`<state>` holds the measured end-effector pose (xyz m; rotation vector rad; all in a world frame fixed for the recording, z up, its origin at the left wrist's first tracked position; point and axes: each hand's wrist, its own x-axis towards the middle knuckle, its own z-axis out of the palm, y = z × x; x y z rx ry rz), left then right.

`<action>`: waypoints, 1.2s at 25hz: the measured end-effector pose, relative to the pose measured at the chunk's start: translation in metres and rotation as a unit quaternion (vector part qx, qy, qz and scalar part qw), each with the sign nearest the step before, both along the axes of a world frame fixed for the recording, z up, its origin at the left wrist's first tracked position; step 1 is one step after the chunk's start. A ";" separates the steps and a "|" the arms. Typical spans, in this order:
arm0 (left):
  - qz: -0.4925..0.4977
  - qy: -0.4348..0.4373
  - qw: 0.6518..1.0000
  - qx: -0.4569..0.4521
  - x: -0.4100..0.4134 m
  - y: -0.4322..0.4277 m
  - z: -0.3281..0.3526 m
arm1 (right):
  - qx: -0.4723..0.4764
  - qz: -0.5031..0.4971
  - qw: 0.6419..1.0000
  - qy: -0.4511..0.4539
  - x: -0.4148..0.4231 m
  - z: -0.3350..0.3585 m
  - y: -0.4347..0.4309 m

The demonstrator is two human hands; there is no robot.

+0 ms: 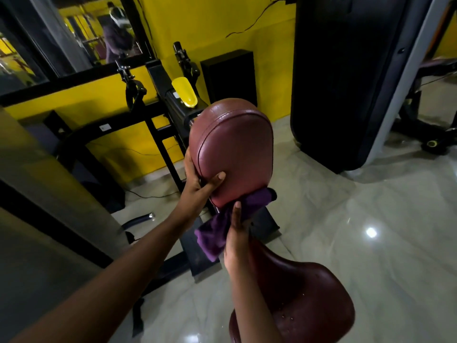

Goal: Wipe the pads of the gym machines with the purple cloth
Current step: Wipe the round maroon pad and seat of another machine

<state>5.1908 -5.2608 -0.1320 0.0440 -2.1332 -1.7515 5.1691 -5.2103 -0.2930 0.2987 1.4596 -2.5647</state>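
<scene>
**A:** Hands, status?

**B:** Left hand (pixel 199 186) is gripping the lower left edge of the maroon back pad (pixel 232 142). The thumb is lying across the front face and the fingers are wrapping behind the rim. Right hand (pixel 236 236) is holding the purple cloth (pixel 217 231), thumb pointing up along it, other fingers curling round the bunch (mostly hidden by fabric).

**A:** Where's the cloth sitting?

**B:** It's bunching against the pad's bottom end and touching it, with one flap hanging down left of the right hand. The maroon seat pad (pixel 309 300) is showing lower down, beside the right forearm.

**A:** Any readable text?

**B:** A small white sticker (pixel 104 128) is showing on the black frame (pixel 128 122), too blurred to read. A yellow cover (pixel 185 92) is sitting on the machine just behind the back pad.
</scene>
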 end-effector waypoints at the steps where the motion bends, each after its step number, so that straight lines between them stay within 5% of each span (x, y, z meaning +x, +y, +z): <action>1: 0.004 -0.006 1.000 0.000 0.003 0.000 -0.002 | 0.027 0.008 1.000 -0.005 0.015 0.024 0.014; 8: 0.108 -0.103 0.970 0.191 0.073 0.028 -0.031 | 0.213 0.165 0.960 0.073 0.071 0.107 0.122; 11: 0.087 -0.137 0.968 0.192 0.092 0.070 -0.034 | 0.248 0.235 0.933 0.117 0.075 0.127 0.162; 16: 0.073 -0.121 0.944 0.297 0.064 0.157 -0.030 | 0.244 0.330 0.899 0.154 0.050 0.139 0.192; 19: 0.145 -0.095 0.944 0.280 0.042 0.194 -0.025 | 0.215 0.434 0.864 0.137 0.024 0.156 0.214; 22: 0.256 -0.072 0.919 0.291 0.035 0.207 -0.017 | 0.193 0.538 0.801 0.180 -0.007 0.168 0.226; 24: 0.328 -0.049 0.887 0.321 0.040 0.210 -0.011 | 0.252 0.569 0.728 0.287 -0.024 0.179 0.233; 27: 0.404 0.003 0.844 0.353 0.056 0.202 -0.004 | 0.373 0.489 0.633 0.470 -0.051 0.198 0.234; 30: 0.456 0.048 0.823 0.336 0.063 0.186 0.002 | 0.363 0.393 0.605 0.590 -0.070 0.220 0.218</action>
